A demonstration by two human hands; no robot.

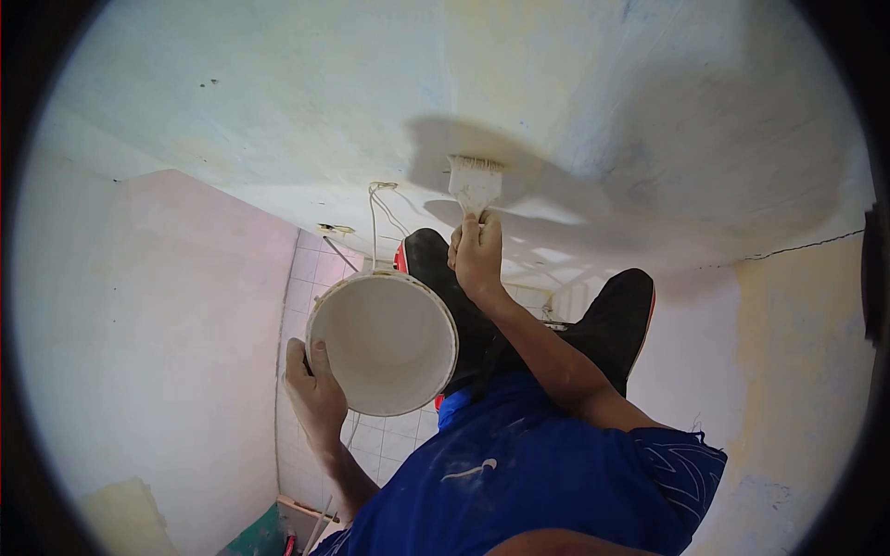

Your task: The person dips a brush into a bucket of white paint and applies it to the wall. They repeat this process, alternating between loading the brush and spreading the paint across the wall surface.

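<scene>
Ceiling (278,93), pale and patchy above a pink wall (167,306) at 9 o'clock, meets the brush (475,183) at 12 o'clock, right hand (477,258) clenched round its handle, left hand (313,394) clamped on the white bucket (382,343) at 8 o'clock.

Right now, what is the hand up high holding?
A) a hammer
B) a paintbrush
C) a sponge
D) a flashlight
B: the right hand has its fingers closed round the handle of a paintbrush, whose bristles meet the pale ceiling. The left hand grips the white bucket.
</scene>
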